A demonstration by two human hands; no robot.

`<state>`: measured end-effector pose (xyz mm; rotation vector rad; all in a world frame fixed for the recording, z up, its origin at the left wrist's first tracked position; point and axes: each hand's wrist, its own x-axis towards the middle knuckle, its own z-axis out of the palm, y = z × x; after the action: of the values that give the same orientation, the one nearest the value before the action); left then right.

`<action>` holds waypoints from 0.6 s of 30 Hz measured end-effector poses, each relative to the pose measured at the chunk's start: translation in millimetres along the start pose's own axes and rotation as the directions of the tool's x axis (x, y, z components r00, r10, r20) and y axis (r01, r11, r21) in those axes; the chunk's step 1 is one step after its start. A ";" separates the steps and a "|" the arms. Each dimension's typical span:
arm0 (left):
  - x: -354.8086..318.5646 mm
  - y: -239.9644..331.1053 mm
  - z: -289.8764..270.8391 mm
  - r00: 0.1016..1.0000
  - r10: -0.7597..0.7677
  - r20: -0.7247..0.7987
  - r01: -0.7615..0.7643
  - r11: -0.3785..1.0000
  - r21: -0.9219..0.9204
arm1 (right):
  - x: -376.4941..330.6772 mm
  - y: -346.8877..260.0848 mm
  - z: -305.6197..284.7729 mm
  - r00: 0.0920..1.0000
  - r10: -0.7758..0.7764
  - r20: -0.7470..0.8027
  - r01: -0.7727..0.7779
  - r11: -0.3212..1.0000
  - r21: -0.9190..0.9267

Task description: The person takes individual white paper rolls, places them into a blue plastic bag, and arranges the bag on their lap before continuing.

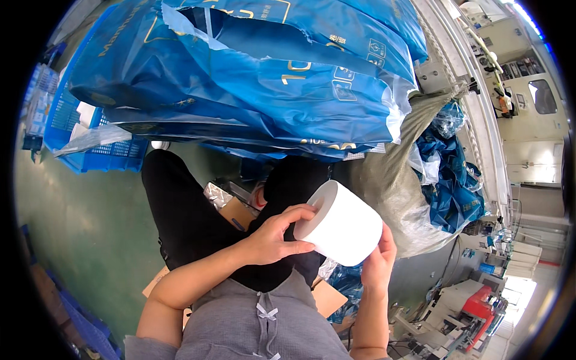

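Between my two hands, above my lap, is a white paper roll (349, 227), tilted so that one end with its core hole faces left. My left hand (277, 236) grips the roll's left end, fingers reaching into the core hole and thumb on the outer side. At the opposite end, my right hand (379, 261) holds the roll with its fingers partly hidden behind it. Just beyond my knees lies a large blue plastic bag (240, 78), torn open along its upper side with a ragged edge.
A blue plastic crate (102, 157) stands under the bag at the left. On the right, a woven sack (393, 180) holds crumpled blue plastic wrappers (450, 180). Cardboard pieces (237, 213) lie below my legs. Machinery with a red part (477, 309) stands at the lower right.
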<state>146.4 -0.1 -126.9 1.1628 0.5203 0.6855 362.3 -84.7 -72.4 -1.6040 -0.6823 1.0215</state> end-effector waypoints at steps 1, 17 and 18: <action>-2.1 -2.9 -1.4 1.000 0.017 -0.007 -0.017 0.999 -0.027 | -1.7 -4.7 1.9 1.000 -0.005 -0.010 0.005 1.000 -0.027; -7.2 0.5 -16.2 0.983 -0.171 0.070 0.169 0.985 0.028 | -8.8 -14.6 30.8 0.982 0.112 0.154 -0.125 0.989 0.079; -7.0 -1.3 -15.6 0.988 -0.149 0.047 0.148 0.989 0.021 | -10.3 -13.1 31.5 0.981 0.104 0.163 -0.117 0.991 0.071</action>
<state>131.0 4.7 -132.9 1.1420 0.5667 0.5241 330.7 -75.0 -59.1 -1.5150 -0.6563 1.2536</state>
